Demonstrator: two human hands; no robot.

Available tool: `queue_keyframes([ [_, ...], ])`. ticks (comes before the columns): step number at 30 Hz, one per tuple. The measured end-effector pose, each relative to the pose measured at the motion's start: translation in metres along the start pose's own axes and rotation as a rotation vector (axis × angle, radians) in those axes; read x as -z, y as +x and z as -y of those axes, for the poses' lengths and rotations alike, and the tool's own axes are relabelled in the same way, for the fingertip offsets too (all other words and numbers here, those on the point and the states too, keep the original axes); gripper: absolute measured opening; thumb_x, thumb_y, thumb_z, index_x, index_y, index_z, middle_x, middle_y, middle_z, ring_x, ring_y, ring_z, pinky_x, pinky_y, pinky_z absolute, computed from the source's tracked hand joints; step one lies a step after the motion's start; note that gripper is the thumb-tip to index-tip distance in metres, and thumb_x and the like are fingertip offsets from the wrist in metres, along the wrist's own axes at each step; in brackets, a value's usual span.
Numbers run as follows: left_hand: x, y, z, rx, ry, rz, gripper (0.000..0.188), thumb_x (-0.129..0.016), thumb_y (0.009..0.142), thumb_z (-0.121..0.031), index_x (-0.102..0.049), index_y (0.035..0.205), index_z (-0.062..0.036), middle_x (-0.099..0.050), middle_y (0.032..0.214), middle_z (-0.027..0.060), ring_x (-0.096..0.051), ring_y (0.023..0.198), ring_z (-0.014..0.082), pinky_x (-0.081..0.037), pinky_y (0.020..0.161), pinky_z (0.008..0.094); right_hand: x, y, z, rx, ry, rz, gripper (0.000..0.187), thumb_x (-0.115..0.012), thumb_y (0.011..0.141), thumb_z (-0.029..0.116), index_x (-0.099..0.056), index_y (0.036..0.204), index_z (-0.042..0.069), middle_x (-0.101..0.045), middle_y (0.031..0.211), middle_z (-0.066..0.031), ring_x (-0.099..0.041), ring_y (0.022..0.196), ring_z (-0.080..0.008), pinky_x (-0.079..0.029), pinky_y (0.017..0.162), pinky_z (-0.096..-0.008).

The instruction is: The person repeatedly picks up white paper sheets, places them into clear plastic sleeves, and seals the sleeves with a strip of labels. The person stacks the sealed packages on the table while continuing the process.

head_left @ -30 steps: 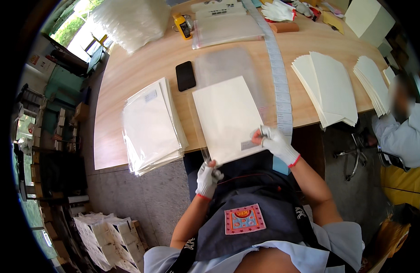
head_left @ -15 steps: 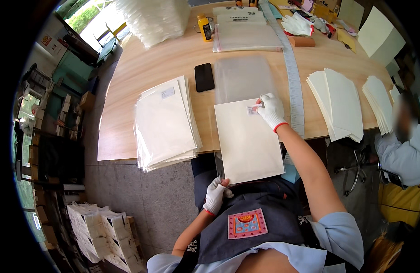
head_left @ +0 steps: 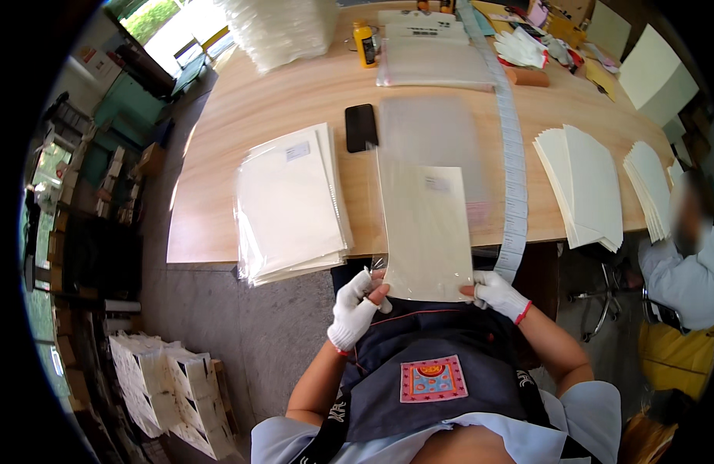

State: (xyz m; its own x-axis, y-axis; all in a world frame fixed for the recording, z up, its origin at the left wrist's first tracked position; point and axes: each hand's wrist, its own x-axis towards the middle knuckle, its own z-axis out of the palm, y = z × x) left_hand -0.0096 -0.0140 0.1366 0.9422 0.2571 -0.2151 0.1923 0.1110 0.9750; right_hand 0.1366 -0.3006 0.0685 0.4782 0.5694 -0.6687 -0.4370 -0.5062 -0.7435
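A cream sheet of card point(head_left: 426, 240) with a small white label near its top lies against the table's front edge, and clear plastic shows around it like a sleeve. My left hand point(head_left: 355, 309), in a white knit glove with bare fingertips, is closed on the plastic at the lower left corner. At the lower right corner, my right hand point(head_left: 497, 295), gloved the same way, pinches the sleeved card with its thumb on top. Beyond the card lies a stack of clear plastic sleeves point(head_left: 430, 127). To the left is a pile of sleeved cream cards point(head_left: 287, 205), the top one labelled.
A black phone point(head_left: 361, 128) lies behind the pile. A strip of labels point(head_left: 514, 170) runs down the table and over its edge. Fanned cream cards point(head_left: 593, 185) lie to the right, near a seated person point(head_left: 681, 263). Farther back stands a yellow bottle point(head_left: 364, 45).
My right hand has come down from the label to the card's lower right corner. Plastic now shows around the card. My left hand has risen slightly, and the view has shifted a little.
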Motion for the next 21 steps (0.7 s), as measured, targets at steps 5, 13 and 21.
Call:
queue_keyframes([
  [5,0.082,-0.015,-0.017,-0.181,0.029,-0.373,0.033,-0.061,0.094,-0.011,-0.057,0.124,0.0016,-0.065,0.093,0.0077,-0.065,0.077,0.0145,-0.053,0.067,0.0278,-0.063,0.056,0.065,0.262,0.221,0.166,0.027,-0.060,0.096,0.027,-0.059,0.094,0.000,-0.055,0.063,-0.0035,-0.048,0.048,-0.0085,-0.039,0.046,-0.0230],
  [13,0.149,0.033,-0.016,-0.211,1.340,-0.750,0.052,-0.065,0.089,-0.027,-0.051,0.137,-0.0154,-0.043,0.147,0.0132,-0.040,0.133,0.0320,-0.035,0.107,0.0450,-0.152,0.128,0.162,0.480,-0.309,0.007,0.042,-0.058,0.095,0.043,-0.068,0.079,0.005,-0.067,0.066,-0.0066,-0.062,0.056,-0.0170,-0.049,0.058,-0.0330],
  [21,0.146,0.047,0.013,-0.121,1.593,-0.517,0.058,-0.058,0.089,-0.044,-0.048,0.142,-0.0227,-0.035,0.154,0.0126,-0.029,0.142,0.0393,-0.020,0.115,0.0547,-0.004,0.012,0.083,0.776,0.176,-0.285,0.020,-0.061,0.093,0.017,-0.063,0.109,0.005,-0.068,0.094,-0.0038,-0.063,0.086,-0.0118,-0.051,0.074,-0.0276],
])
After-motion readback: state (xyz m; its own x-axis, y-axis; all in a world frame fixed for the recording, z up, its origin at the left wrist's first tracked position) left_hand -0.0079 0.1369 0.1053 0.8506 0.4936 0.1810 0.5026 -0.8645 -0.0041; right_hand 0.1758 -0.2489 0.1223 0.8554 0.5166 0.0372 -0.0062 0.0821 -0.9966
